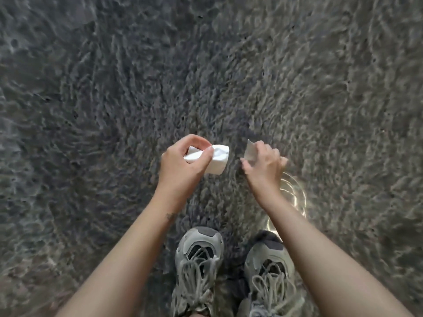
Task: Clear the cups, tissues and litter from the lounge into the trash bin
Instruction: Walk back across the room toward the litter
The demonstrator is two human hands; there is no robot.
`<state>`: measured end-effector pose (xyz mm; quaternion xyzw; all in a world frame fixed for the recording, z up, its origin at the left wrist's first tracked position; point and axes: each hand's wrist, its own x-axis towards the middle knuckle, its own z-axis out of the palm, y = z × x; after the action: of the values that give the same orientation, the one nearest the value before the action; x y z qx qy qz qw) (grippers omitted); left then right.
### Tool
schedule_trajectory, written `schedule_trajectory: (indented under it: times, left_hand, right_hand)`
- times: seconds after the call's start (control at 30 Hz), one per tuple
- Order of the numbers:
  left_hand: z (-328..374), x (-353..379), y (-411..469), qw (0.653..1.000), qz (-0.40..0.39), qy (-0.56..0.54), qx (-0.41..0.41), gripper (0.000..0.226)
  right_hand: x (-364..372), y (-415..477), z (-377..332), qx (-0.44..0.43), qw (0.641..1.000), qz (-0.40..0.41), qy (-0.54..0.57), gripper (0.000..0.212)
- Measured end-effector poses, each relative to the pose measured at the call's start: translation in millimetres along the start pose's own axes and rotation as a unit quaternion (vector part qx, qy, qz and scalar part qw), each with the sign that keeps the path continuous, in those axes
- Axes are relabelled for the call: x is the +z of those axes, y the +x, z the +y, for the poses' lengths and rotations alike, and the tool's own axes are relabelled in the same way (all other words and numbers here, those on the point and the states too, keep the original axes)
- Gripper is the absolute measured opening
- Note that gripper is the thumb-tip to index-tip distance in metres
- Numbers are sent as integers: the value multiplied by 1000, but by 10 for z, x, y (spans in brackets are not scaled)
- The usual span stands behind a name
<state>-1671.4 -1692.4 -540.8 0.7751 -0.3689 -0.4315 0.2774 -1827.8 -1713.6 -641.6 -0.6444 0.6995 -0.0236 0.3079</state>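
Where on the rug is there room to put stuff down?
Nearly everywhere: the rug is bare ahead of both hands and out to each side. It's crowded only near the shoes, where the left hand holds a tissue and the right hand a paper scrap.

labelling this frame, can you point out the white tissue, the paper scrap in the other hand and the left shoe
white tissue (pixel 218 160): head view, on the crumpled end sticking out of the left hand.
paper scrap (pixel 250 150): head view, on the flat part above the right hand's fingers.
left shoe (pixel 199 250): head view, on the toe area.
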Motion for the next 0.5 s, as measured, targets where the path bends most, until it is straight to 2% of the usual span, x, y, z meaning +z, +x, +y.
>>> schedule_trajectory:
  times: [0.13,0.23,0.4,0.5]
  left_hand:
    - [280,-108,-147,1000,-6,-1,-4,13]
    - [787,-276,-404,1000,-15,-5,7,7]
    - [2084,-619,-1005,996,-63,4,61,11]
    - [3040,-864,-1394,990,-104,-8,98,9]
  right_hand:
    - [-475,-192,-186,-12,993,-1,117,7]
    - [-1246,-449,-381,2,981,32,193,12]
    - [-2886,-1000,-730,34,963,95,250,17]
    - [-3952,-1390,-988,64,939,146,305,20]
